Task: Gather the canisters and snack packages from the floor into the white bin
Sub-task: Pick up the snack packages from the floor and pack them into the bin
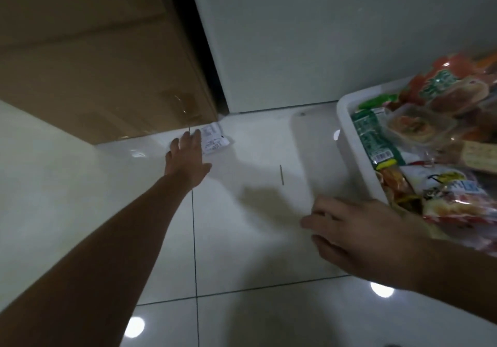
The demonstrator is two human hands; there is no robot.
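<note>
A small white snack package with printed text lies on the tiled floor by the corner of a brown cabinet. My left hand is stretched out over the floor with straight fingers, its fingertips at the package's left edge. The white bin stands at the right, heaped with colourful snack packages in green, orange and red wrappers. My right hand hovers with spread, relaxed fingers just in front of the bin's near corner and holds nothing.
A brown cabinet fills the upper left, with a dark gap beside a white wall panel. A thin dark stick lies on the glossy white tiles between my hands.
</note>
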